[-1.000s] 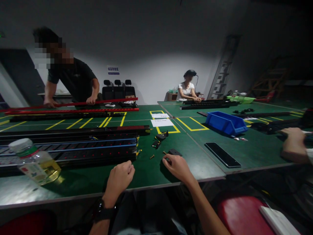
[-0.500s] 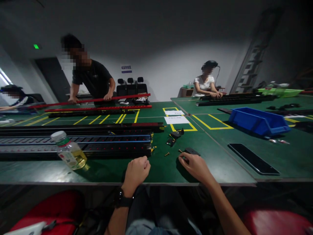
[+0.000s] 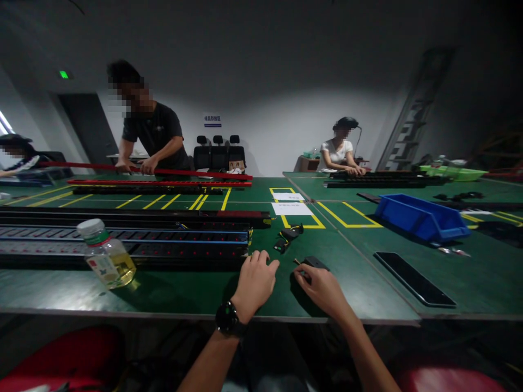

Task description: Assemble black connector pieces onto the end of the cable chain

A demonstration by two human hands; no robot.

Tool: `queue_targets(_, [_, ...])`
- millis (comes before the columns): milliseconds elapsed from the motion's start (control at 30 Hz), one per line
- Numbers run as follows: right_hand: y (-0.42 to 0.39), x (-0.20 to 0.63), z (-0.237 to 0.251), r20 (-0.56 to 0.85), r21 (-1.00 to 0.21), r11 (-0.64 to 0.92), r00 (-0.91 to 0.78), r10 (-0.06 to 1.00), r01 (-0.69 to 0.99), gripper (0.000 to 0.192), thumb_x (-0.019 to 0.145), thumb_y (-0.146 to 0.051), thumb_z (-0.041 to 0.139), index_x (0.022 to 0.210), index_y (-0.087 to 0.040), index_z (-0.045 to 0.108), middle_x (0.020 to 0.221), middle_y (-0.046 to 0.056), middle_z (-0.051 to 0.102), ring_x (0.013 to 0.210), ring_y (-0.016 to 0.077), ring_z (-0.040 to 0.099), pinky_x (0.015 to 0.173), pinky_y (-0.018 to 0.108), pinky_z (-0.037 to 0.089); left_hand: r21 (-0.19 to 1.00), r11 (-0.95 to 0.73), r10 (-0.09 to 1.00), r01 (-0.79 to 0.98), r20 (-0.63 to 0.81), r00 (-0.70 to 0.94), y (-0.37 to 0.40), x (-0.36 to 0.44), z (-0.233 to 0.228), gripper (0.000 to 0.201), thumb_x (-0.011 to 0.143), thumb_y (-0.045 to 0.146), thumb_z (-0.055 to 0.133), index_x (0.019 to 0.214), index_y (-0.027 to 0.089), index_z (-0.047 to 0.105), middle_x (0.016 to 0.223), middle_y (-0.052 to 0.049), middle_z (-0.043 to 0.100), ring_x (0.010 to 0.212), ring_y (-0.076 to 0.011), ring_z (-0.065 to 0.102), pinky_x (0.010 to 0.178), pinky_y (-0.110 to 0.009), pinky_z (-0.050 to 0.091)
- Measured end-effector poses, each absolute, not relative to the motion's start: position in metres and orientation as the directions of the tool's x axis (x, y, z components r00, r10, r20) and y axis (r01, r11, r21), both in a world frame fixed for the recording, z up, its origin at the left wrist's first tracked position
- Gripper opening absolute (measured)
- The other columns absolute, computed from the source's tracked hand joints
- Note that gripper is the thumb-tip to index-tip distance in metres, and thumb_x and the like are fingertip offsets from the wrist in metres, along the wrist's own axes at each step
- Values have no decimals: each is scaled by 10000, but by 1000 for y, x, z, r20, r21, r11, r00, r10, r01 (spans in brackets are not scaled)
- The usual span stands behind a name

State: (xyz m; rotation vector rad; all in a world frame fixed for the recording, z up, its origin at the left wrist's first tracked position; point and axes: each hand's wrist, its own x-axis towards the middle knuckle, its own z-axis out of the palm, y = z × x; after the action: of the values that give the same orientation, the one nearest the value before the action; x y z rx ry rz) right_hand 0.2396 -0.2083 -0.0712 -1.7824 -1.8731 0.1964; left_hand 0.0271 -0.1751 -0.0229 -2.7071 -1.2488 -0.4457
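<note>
In the head view, the left hand (image 3: pixel 256 283) is palm down with its fingers loosely spread, low over the tabletop (image 3: pixel 171 296) just beside the end of the black bars (image 3: pixel 196 251); nothing shows in it. The right hand (image 3: pixel 321 286) has thumb and forefinger drawn close by a small screw (image 3: pixel 296 262) and a black block (image 3: pixel 315 263); I cannot tell whether it grips either. A wired part (image 3: pixel 288 238) lies beyond, between the bars and the block.

The step in hand looks like handling small loose parts. Picking up the screw would call for a fine fingertip pinch clear of the block.

The bottle (image 3: pixel 104 256), near the tabletop's front edge, is partly filled with yellow liquid. The blue bin (image 3: pixel 423 218) is open-topped, but its floor is hidden. The green basket (image 3: pixel 460 173) is too distant to read its contents.
</note>
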Motion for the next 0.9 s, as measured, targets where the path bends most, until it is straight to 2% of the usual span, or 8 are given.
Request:
queue_targets(200, [-207,239,-73,292,-451,125,14,956,884,296,988,-351,480,973,-242,755,774,39,754,720,212,705,624,287,335,-61,-650,730,757,227,645,-166,28,-31,332,1004,144,446,1189,252,700,1058,-95,649,1009,-245,590,853,-381,482])
queue_targets(400, [-208,238,-72,301,-454,130,13,954,882,288,991,-340,476,972,-244,747,782,42,760,700,205,701,620,285,329,-85,-676,691,732,269,671,-161,37,-28,250,976,166,517,1145,238,687,1119,-98,636,1059,-263,582,852,-390,487])
queue_targets(567, [-207,240,-75,289,-460,134,6,957,878,295,999,-357,466,947,-242,733,751,38,747,667,205,682,617,288,319,-106,-719,658,687,216,722,-154,47,-35,245,992,138,475,976,214,708,1028,-92,661,1027,-257,591,840,-392,478])
queue_targets(700, [-205,243,-81,295,-444,138,-1,956,886,271,988,-330,474,955,-244,729,752,40,745,661,207,678,608,287,308,-104,-724,655,682,209,727,-152,48,-28,256,979,93,462,964,197,695,1018,-98,667,1023,-245,598,841,-373,478])
queue_targets(800, [-204,245,-84,291,-420,136,-8,957,897,250,972,-288,486,961,-247,732,779,43,751,697,214,695,611,285,304,-50,-703,675,709,266,688,-147,39,-18,248,978,101,474,1023,215,689,1052,-85,670,1017,-230,610,841,-353,483])
queue_targets(900, [-204,245,-84,298,-404,137,-11,954,904,246,972,-278,487,953,-247,731,809,47,757,722,214,702,615,283,302,103,-660,723,745,360,590,-134,20,-7,186,1018,238,500,1020,231,685,1059,-64,673,1002,-213,627,865,-335,492])
